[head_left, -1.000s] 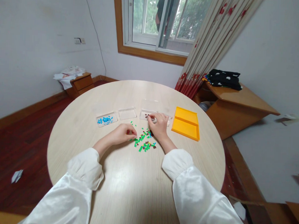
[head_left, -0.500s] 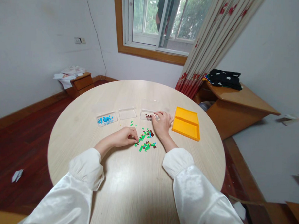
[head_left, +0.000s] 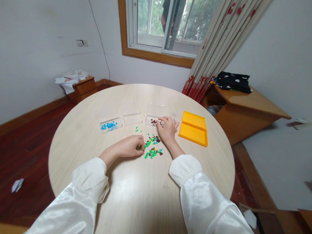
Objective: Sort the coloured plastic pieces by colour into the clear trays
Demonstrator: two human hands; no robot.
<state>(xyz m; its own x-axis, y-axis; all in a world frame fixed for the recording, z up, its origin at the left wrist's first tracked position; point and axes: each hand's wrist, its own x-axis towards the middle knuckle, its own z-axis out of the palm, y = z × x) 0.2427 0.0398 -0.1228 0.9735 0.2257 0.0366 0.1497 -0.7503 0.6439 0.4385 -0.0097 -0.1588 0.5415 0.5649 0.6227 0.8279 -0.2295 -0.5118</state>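
Round table point(head_left: 142, 189), pale, bears all items. Near side: left hand point(head_left: 127, 145) curls at the left edge of the mixed pile point(head_left: 152, 153), slightly nearer the wearer than a second ago; whether it grips a brick cannot be told. Beyond, right hand point(head_left: 168, 128) is loosely bent at the right box point(head_left: 148, 123), having drawn rightward and exposed more brown bricks point(head_left: 153, 121); its grip cannot be confirmed. Brown pieces also lie in the pile, so the work appears unfinished. Yellow tray point(head_left: 194, 134) sits right; blue bricks point(head_left: 109, 125) occupy the left box point(head_left: 120, 123); middle box point(head_left: 132, 119) stands between.
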